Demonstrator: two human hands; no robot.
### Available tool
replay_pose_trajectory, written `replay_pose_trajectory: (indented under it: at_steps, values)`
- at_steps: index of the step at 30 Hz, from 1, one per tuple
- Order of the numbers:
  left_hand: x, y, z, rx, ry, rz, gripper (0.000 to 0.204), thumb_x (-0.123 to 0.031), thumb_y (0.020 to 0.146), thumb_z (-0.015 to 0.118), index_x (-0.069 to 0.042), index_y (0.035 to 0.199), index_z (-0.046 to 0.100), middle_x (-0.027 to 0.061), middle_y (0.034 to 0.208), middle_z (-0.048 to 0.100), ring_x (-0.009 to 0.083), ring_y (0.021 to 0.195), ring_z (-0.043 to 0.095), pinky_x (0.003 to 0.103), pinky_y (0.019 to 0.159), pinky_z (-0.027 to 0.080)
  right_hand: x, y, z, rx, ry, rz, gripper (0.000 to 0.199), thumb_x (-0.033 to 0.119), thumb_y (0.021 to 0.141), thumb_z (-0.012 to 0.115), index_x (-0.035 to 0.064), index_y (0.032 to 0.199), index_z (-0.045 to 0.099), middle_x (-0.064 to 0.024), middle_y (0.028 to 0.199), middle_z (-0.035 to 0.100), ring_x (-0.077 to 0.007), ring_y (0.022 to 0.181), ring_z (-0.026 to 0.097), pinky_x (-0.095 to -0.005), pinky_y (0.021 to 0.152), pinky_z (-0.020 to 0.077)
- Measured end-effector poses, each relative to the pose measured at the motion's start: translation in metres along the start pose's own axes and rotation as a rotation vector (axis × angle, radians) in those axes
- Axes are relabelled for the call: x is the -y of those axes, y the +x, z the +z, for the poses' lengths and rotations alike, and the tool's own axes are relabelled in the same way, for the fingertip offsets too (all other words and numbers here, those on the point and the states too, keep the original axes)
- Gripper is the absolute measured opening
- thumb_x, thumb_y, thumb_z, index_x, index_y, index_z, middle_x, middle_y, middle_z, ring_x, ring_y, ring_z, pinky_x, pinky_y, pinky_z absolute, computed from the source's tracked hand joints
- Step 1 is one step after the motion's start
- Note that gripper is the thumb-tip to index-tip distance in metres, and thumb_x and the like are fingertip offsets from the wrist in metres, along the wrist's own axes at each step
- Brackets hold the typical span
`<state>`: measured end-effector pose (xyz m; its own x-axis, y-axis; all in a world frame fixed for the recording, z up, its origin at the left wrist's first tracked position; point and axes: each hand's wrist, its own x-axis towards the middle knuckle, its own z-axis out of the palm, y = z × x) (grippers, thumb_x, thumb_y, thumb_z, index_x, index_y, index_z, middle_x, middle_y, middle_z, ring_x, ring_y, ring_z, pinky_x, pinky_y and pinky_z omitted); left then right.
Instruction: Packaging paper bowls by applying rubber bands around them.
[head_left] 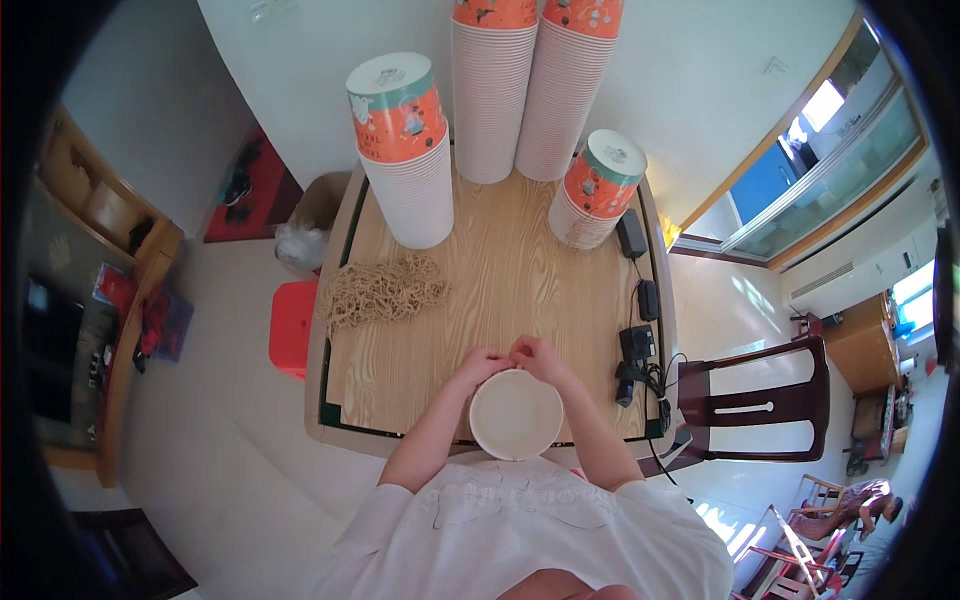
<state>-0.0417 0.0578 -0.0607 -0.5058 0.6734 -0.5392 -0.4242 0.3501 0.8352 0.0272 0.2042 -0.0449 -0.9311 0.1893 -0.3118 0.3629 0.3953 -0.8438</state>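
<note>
A white paper bucket (516,415) stands close against my body at the table's near edge, its round mouth facing up. My left hand (487,362) is closed at the bucket's far left rim, its fingers gripping there. Right beside it, my right hand (537,357) is pinched at the far rim, the fingertips of both hands nearly meeting. Whatever small thing lies between the right fingertips is too small to make out. Beyond my left hand, a tangled heap of tan cords (390,290) lies on the wooden table (500,265).
Upside-down stacks of orange-and-white paper buckets stand at the back: one left (408,160), two tall ones in the middle (493,100), (566,95), a short one right (598,190). Black power adapters (636,344) and cables line the right edge. A red stool (292,325) and dark chair (755,405) flank the table.
</note>
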Motion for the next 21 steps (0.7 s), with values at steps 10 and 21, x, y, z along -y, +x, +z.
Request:
replay_pose_trajectory:
  at_steps: [10,21]
  values:
    - [0.004,0.009,0.005,-0.075,0.008,0.134,0.016,-0.014,0.076,0.061,0.000,0.083,0.063,0.0036,0.071,0.061,0.0086,0.063,0.055,0.022,0.057,0.044,-0.001,0.014,-0.003,-0.014,-0.102,0.135,0.020,0.020,0.076,0.059,0.0001,0.076,0.061,-0.0059,0.063,0.059,-0.0107,0.059,0.054,-0.0251,0.054,0.0434]
    - [0.001,0.012,0.007,-0.121,0.094,0.153,0.021,-0.021,0.072,0.066,-0.001,0.081,0.064,0.0039,0.068,0.061,0.0084,0.061,0.054,0.023,0.056,0.043,-0.002,0.015,-0.008,-0.152,-0.006,0.017,0.019,0.018,0.073,0.063,0.0000,0.070,0.058,-0.0038,0.059,0.056,-0.0086,0.053,0.050,-0.0247,0.048,0.0399]
